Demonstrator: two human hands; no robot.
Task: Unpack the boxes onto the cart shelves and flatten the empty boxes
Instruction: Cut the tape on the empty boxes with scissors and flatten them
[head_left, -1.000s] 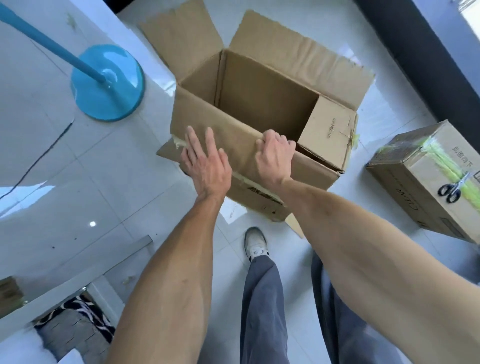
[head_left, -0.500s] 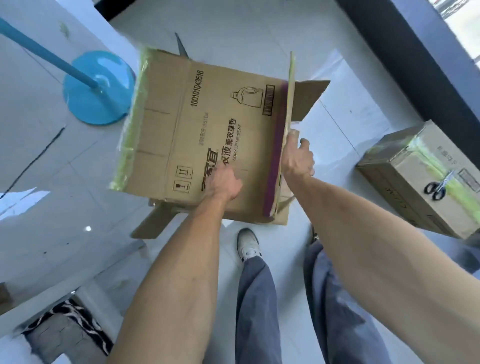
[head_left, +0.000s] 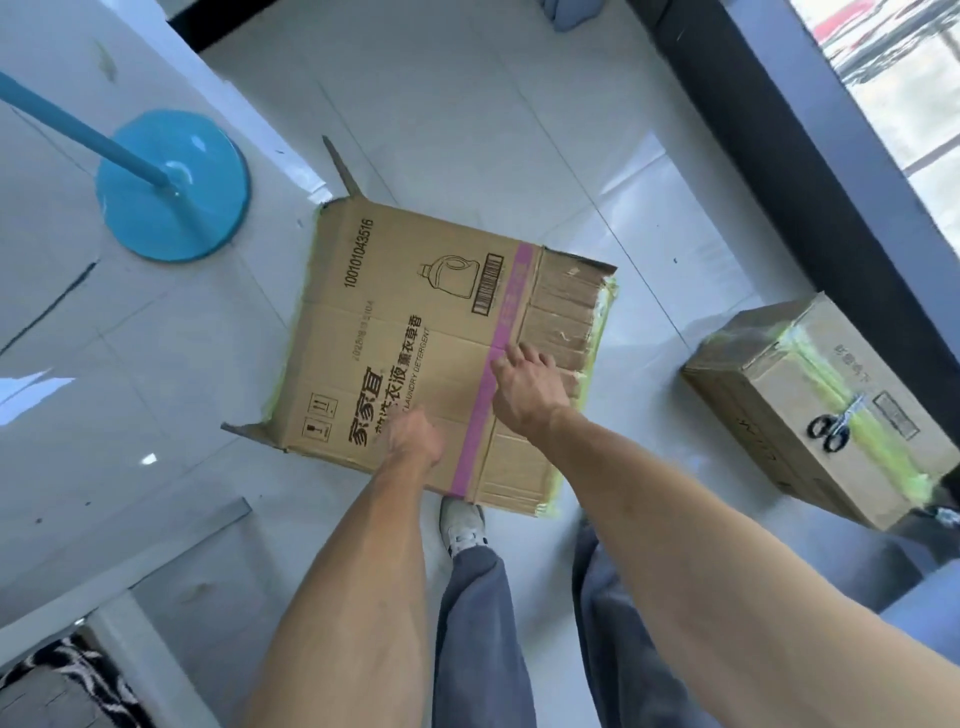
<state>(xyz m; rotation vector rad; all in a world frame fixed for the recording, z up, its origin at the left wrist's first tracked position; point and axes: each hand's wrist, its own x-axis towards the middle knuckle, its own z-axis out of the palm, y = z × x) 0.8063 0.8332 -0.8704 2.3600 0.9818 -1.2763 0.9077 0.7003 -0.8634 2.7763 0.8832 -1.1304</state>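
1. Pale glossy floor tiles (head_left: 467, 104) fill my view, with a dark window frame (head_left: 779, 156) running along the right and open floor beyond the work.
2. Printed cardboard box (head_left: 415, 332): I have it lying on the floor just ahead of my feet, printed side up, and it looks collapsed or nearly so. A purple stripe (head_left: 488, 384) crosses it and frayed green tape edges its sides. Corner flaps poke out at the far and near left.
3. Sealed second box (head_left: 810, 405): it stands well apart to the right, near the frame, with scissors (head_left: 831, 428) lying on its green tape.
4. Blue round stand base (head_left: 171, 184): it sits on a white surface to the left, close to the flat box's far corner.
5. Right hand (head_left: 524, 395): I rest it on the stripe with fingers spread, gripping nothing.
6. Left hand (head_left: 413, 439): it touches the printed panel near the front edge; motion blur hides the fingers, so I cannot tell how they lie.
7. Step in hand, as I judge it: flattening the emptied box. Next, I would press the panels down and fold in the stray flaps, then turn to the sealed box. Free floor lies ahead; the stand base limits room on the left.
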